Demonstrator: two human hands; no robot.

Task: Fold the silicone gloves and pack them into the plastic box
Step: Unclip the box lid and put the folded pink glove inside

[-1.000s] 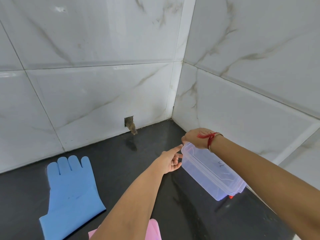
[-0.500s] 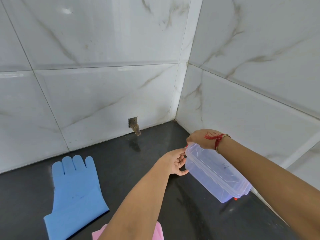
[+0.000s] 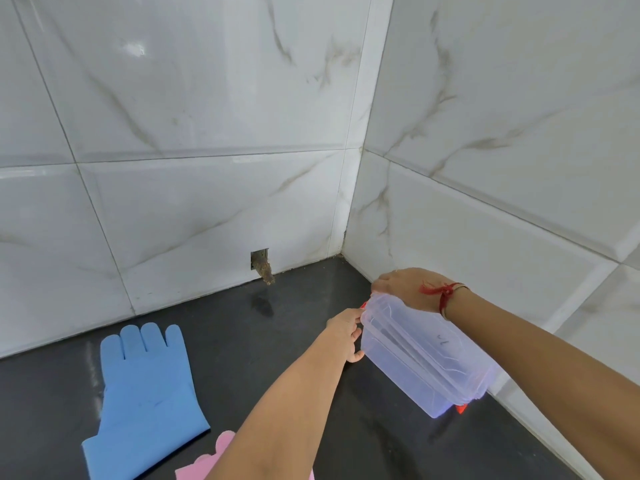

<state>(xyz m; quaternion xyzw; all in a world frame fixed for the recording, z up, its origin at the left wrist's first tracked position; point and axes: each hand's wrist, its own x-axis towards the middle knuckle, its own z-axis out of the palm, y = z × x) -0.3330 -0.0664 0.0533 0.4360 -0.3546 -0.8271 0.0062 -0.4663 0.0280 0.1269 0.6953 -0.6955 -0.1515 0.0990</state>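
A clear plastic box (image 3: 422,362) with its lid on and red clips is tilted above the dark counter at the right. My right hand (image 3: 403,285) grips its far top end from above. My left hand (image 3: 346,332) holds the box's near-left end, fingers at the lid edge by a red clip. A blue silicone glove (image 3: 145,396) lies flat on the counter at the lower left, fingers pointing at the wall. A pink glove (image 3: 221,459) shows at the bottom edge, mostly hidden under my left forearm.
The black counter (image 3: 277,341) ends in a corner of white marble-patterned tiled walls (image 3: 207,168). A small hole with a rough brown stub (image 3: 263,270) sits low in the back wall. A red thread is tied round my right wrist.
My left hand has moved right from open air onto the box's left end. The box stays held by my right hand, at about the same tilt.
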